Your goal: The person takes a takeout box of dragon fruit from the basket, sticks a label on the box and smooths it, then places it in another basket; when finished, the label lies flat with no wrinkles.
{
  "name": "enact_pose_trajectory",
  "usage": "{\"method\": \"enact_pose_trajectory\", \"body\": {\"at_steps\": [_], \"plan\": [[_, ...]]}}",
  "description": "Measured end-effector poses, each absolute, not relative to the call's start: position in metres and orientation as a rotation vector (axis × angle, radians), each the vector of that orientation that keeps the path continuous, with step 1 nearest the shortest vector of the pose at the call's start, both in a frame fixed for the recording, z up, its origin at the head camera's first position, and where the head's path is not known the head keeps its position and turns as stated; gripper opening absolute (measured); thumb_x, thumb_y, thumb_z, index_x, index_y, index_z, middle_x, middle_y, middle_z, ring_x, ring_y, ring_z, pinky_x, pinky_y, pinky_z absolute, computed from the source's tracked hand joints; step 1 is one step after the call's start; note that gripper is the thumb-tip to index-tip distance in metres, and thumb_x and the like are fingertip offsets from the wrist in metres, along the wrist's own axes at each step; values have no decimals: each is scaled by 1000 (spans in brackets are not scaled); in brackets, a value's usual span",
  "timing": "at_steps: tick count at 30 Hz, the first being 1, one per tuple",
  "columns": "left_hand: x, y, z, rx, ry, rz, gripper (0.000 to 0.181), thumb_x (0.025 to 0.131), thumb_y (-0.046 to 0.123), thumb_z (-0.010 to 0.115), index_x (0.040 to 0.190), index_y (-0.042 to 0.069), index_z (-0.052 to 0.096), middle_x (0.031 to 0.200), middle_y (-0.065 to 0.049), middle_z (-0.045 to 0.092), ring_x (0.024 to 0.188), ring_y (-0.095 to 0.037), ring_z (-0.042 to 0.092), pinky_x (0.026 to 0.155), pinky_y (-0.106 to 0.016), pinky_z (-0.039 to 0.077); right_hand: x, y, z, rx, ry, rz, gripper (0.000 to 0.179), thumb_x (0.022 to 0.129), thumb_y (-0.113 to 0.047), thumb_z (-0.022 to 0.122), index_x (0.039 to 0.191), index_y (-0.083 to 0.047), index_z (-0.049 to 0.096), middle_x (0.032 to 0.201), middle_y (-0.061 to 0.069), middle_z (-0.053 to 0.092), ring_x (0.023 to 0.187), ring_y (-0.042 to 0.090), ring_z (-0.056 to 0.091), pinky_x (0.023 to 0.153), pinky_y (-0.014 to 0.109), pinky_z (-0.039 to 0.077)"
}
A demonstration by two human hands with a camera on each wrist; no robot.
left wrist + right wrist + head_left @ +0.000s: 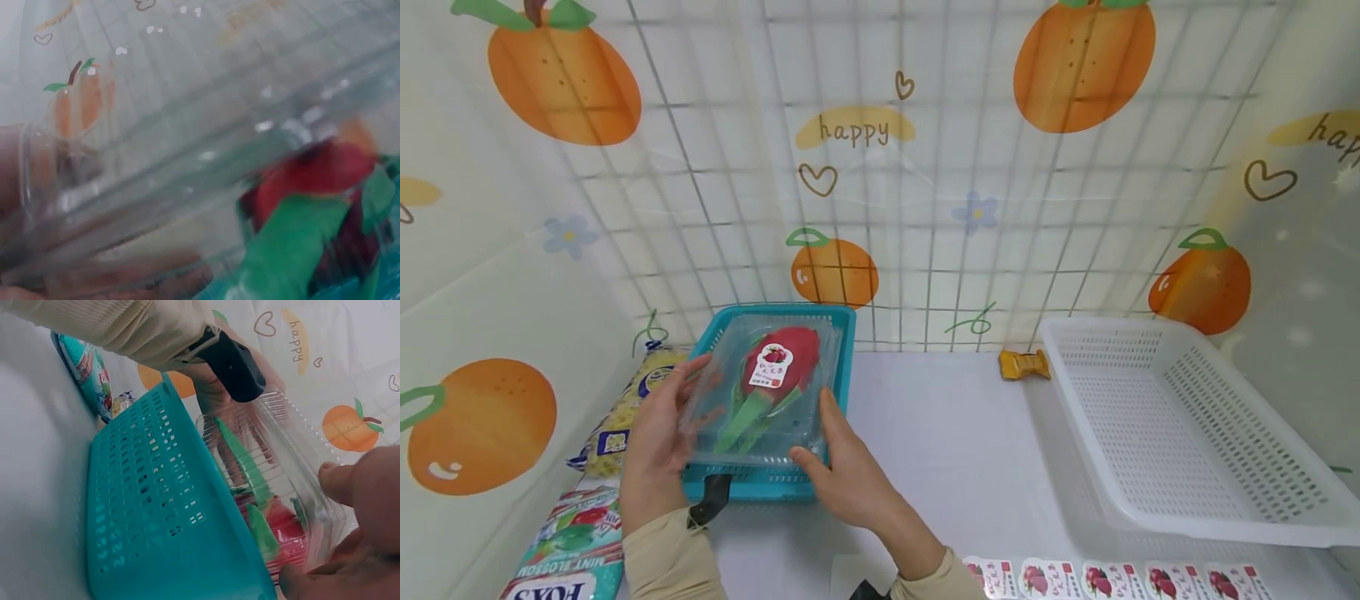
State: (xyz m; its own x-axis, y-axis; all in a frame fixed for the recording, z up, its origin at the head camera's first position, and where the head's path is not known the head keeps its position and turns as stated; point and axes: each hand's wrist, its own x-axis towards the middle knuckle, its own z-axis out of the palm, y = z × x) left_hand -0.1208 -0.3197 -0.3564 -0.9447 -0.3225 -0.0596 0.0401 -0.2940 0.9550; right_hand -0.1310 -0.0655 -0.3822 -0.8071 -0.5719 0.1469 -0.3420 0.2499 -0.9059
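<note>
Both hands hold a clear plastic box (pixel 718 350) over a teal basket (pixel 847 358). Inside lies a red dragon fruit (pixel 806 346) with long green leaves, and a white dragon-fruit sticker (pixel 772 367) shows on top. My left hand (pixel 653 446) grips the box's left side, fingers partly seen through the plastic. Along the opposite side, my right hand (pixel 853 479) pinches the edge with its thumb towards the front. From the right wrist, the box (pixel 294 465) appears tilted, its lower part within the basket's rim (pixel 209 465). The left wrist view is blurred, with red and green showing through plastic.
A white perforated basket (pixel 1075 400) stands at the right, beside a small gold-wrapped piece (pixel 1024 365). A row of dragon-fruit stickers (pixel 1099 581) lies along the front edge. On the left are a yellow bag (pixel 613 417) and a Fox's mint bag (pixel 576 542).
</note>
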Motion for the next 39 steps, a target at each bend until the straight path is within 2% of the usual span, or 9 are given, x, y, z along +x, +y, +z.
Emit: {"method": "enact_pose_trajectory", "body": {"at_steps": [6, 16, 24, 35, 37, 39], "plan": [[-120, -324, -356, 445, -1632, -2382, 48, 101, 53, 54, 136, 22, 64, 111, 15, 74, 107, -1, 69, 84, -25, 60, -130, -72, -382, -803, 2299, -1588, 84, 104, -35, 58, 165, -8, 8, 172, 7, 14, 157, 33, 23, 111, 56, 44], [-128, -328, -358, 562, -1702, -2311, 59, 99, 59, 52, 144, 21, 57, 115, 16, 71, 112, -3, 66, 85, -25, 59, -133, -77, -381, -749, 2339, -1594, 81, 103, -33, 60, 164, -6, 14, 170, 10, 23, 147, 38, 42, 99, 53, 54], [-128, -327, -362, 637, -1764, -2295, 60, 99, 64, 46, 145, 26, 55, 128, 13, 58, 119, -3, 60, 89, -23, 55, -134, -80, -384, -746, 2350, -1605, 79, 104, -31, 59, 164, -5, 15, 170, 11, 23, 152, 35, 34, 108, 56, 47], [-126, -328, -367, 560, -1961, -2213, 63, 101, 66, 36, 149, 27, 51, 129, 11, 43, 120, -3, 57, 91, -24, 54, -135, -83, -387, -769, 2353, -1654, 78, 104, -36, 57, 163, -2, 18, 168, 13, 28, 152, 35, 34, 109, 57, 45], [-125, -329, -368, 569, -1982, -2202, 65, 101, 67, 34, 150, 27, 50, 131, 10, 40, 121, -5, 57, 93, -26, 54, -135, -83, -387, -783, 2358, -1647, 78, 104, -38, 55, 162, -1, 18, 168, 14, 29, 152, 35, 34, 109, 57, 45], [-125, -329, -368, 575, -1994, -2201, 68, 100, 68, 33, 151, 26, 48, 136, 8, 37, 126, -9, 54, 102, -32, 51, -135, -82, -387, -796, 2364, -1631, 78, 105, -39, 53, 162, 0, 18, 168, 14, 28, 151, 35, 36, 109, 56, 46]]}}
